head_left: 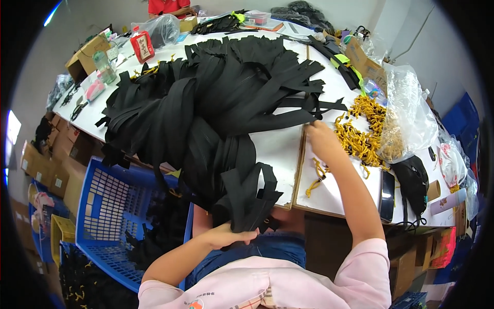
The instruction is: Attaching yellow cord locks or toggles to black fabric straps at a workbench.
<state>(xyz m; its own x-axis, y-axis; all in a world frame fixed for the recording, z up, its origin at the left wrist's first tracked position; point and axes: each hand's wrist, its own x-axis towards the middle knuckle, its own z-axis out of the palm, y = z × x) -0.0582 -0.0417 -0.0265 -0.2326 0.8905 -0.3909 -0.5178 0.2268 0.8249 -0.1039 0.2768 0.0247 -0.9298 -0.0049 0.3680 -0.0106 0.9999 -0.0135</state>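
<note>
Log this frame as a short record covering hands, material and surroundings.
Left hand: gripping a black bundle near the lap
Right hand: at the end of a black strip; firmness of grip unclear
Table: white, bearing a black heap
Table's right: yellow cords, clear plastic bag
Left of lap: blue basket

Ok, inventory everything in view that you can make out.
Black strips: many, black, heaped mid-table
Yellow cords: many, yellow and black, table's right
Work table: one, white, centre
Blue crate: one, blue, below table's left
Plastic bags: several, mostly clear, around the table
Pouch: one, black, right near edge
Tumbler: one, pale, table's right end
Red package: one, red, far left
Jar: one, clear greenish, left
Lidded box: one, clear, far edge
Cardboard boxes: several, brown, both sides
Co-worker: one, red top, across table
Left hand: one, bare, gripping strips near lap
Right hand: one, bare, at a strip's end
</note>
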